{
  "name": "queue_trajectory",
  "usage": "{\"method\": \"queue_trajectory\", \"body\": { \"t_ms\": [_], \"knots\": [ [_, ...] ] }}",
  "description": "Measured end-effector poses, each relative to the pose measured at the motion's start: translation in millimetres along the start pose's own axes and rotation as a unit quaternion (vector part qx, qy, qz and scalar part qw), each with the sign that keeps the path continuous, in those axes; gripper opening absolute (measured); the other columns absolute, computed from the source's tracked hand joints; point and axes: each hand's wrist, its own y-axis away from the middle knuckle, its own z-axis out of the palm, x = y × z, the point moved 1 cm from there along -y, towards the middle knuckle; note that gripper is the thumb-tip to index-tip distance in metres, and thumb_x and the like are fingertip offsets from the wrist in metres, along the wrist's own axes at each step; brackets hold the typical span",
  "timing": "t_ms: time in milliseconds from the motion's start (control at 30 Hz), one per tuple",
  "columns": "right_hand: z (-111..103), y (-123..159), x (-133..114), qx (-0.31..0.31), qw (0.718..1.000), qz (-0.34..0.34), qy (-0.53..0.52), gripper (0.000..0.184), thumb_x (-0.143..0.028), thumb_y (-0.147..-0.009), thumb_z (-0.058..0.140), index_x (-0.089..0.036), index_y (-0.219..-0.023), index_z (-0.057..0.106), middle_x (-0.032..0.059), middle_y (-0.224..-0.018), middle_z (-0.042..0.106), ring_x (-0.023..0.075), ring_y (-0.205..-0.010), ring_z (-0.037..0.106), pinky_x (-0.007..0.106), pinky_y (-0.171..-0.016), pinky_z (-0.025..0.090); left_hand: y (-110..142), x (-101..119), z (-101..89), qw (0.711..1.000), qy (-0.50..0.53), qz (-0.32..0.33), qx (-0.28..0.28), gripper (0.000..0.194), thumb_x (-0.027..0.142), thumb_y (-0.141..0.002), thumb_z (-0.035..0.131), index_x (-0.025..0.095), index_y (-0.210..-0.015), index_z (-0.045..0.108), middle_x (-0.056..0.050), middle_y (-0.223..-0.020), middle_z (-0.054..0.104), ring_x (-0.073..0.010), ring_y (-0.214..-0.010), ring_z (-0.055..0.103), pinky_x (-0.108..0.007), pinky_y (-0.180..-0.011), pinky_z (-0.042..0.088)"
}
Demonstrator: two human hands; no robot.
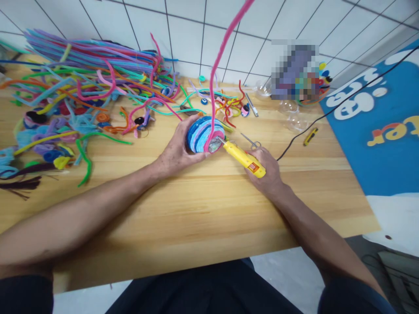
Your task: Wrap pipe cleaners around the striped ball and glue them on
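Observation:
My left hand [179, 146] is wrapped round a ball [200, 134] covered in coiled pipe cleaners in blue, light blue and lilac. A long pink pipe cleaner [214, 80] rises from the ball's right side, where its lower end curves round a bare, greyish patch. My right hand [266, 168] grips a yellow glue gun [245, 158]. The nozzle points up and left at the bare patch; whether it touches cannot be made out. Just beyond my right hand lies a pair of scissors [251, 140], its handles partly hidden.
Heaped pipe cleaners [94, 54] in many colours cover the table's left and back. Clear plastic balls [296, 117] and a yellow utility knife [310, 137] lie on the right. A black cord [314, 122] crosses there. Behind stands a tiled wall [186, 26].

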Motion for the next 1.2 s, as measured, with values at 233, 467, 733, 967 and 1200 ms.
{"method": "queue_trajectory", "body": {
  "t_ms": [233, 467, 733, 967, 1200],
  "knots": [
    [-4, -1, -10, -0.065, 0.979, 0.14, -0.132, 0.026, -0.053, -0.107, 0.073, -0.027, -0.105, 0.073, 0.0008, -0.084, 0.074, 0.0218, -0.073, 0.067, 0.037, -0.069, 0.059, 0, 3, 1.0, 1.0, -0.005, -0.002, 0.005, 0.117, 0.076, -0.086, 0.098, 0.041, -0.178, 0.035, -0.016, -0.179, 0.053, -0.0443, -0.168, 0.056, -0.07, -0.142, 0.05],
    [-3, -10, -15, -0.122, 0.895, 0.273, -0.33, 0.065, -0.088, -0.1, 0.072, -0.024, -0.096, 0.074, -0.0004, -0.073, 0.066, 0.0194, -0.068, 0.063, 0.037, -0.068, 0.057, 3, 1, -0.2, 1.0, -0.013, -0.001, 0.007, 0.116, 0.077, -0.086, 0.097, 0.042, -0.177, 0.034, -0.016, -0.178, 0.051, -0.0457, -0.169, 0.055, -0.073, -0.142, 0.047],
    [2, -15, -12, -0.118, 0.85, 0.306, -0.412, 0.071, -0.092, -0.09, 0.083, -0.025, -0.077, 0.061, -0.004, -0.065, 0.056, 0.0157, -0.061, 0.055, 0.034, -0.063, 0.053, 2, 2, -1.0, 1.0, -0.024, -0.01, 0.009, 0.117, 0.076, -0.085, 0.099, 0.04, -0.176, 0.036, -0.016, -0.176, 0.054, -0.045, -0.166, 0.058, -0.072, -0.141, 0.049],
    [1, -19, -11, -0.106, 0.835, 0.327, -0.43, 0.073, -0.095, -0.088, 0.082, -0.025, -0.078, 0.063, -0.0048, -0.063, 0.054, 0.0149, -0.058, 0.053, 0.033, -0.058, 0.049, -1, 5, 3.1, 1.0, -0.022, -0.006, 0.009, 0.113, 0.072, -0.089, 0.098, 0.038, -0.176, 0.036, -0.017, -0.175, 0.055, -0.0433, -0.166, 0.058, -0.07, -0.141, 0.05],
    [2, -19, -11, -0.106, 0.827, 0.325, -0.447, 0.071, -0.091, -0.09, 0.084, -0.025, -0.076, 0.06, -0.0058, -0.063, 0.051, 0.0133, -0.056, 0.05, 0.032, -0.056, 0.047, -2, 6, 2.4, 0.999, -0.032, 0.007, 0.002, 0.115, 0.072, -0.088, 0.099, 0.037, -0.176, 0.034, -0.017, -0.174, 0.053, -0.0436, -0.165, 0.058, -0.067, -0.139, 0.051]
  ]
}}
